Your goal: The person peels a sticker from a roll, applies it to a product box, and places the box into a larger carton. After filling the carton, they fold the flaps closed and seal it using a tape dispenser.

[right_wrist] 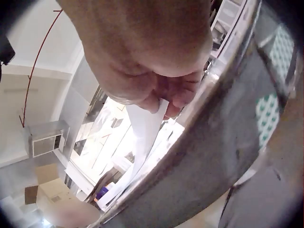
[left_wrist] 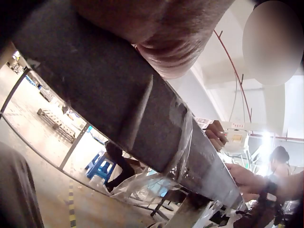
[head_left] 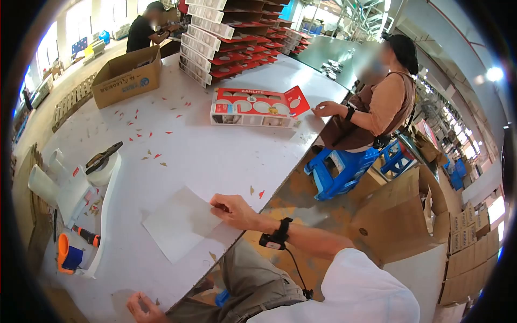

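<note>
Head view: a thin, white, four-sided paper sheet (head_left: 179,226) lies over the pale, smooth tabletop (head_left: 204,161), left of the right hand (head_left: 235,211), which pinches its edge and is nearer than the cropped left hand (head_left: 146,311); its long axis is unclear. Left wrist: whether the left hand grasps anything, I cannot tell. Right wrist: the sheet looks plain, bending below the fingertips (right_wrist: 150,103)

Tray (head_left: 104,226) on table (head_left: 177,156), left of sheet (head_left: 180,223); pack (head_left: 250,106) on table behind sheet

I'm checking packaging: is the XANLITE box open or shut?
Open at one end: on the box, the red flap sticks outward.
</note>
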`<act>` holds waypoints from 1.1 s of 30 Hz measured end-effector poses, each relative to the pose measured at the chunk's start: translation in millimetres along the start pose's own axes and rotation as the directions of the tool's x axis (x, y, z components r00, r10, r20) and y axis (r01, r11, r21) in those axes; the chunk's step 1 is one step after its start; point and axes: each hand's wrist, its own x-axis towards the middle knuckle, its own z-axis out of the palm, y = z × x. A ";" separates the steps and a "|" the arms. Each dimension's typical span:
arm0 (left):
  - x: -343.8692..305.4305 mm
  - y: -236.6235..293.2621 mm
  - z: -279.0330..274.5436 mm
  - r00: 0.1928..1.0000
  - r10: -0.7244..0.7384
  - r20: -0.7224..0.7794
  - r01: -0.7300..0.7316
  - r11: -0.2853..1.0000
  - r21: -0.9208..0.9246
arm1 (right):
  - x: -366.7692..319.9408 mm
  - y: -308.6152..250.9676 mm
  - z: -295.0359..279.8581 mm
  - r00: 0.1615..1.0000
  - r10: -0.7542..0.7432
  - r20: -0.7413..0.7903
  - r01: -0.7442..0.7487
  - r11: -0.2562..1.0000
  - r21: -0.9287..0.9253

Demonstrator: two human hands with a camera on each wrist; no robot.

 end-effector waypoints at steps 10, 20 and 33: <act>12.0 35.3 -3.8 0.996 0.087 -0.002 -0.086 0.987 0.133 | 51.6 35.5 -198.3 0.906 -0.128 -0.403 0.019 0.965 -0.263; 8.2 30.6 -2.5 0.999 -0.041 0.025 0.033 0.968 0.250 | 131.2 83.9 -405.5 0.585 0.026 -0.811 -0.545 0.754 -0.368; 12.2 -4.9 1.0 0.989 -0.043 0.141 0.034 0.997 0.066 | 98.1 55.0 -357.4 0.782 0.389 -0.487 -0.482 0.872 -0.078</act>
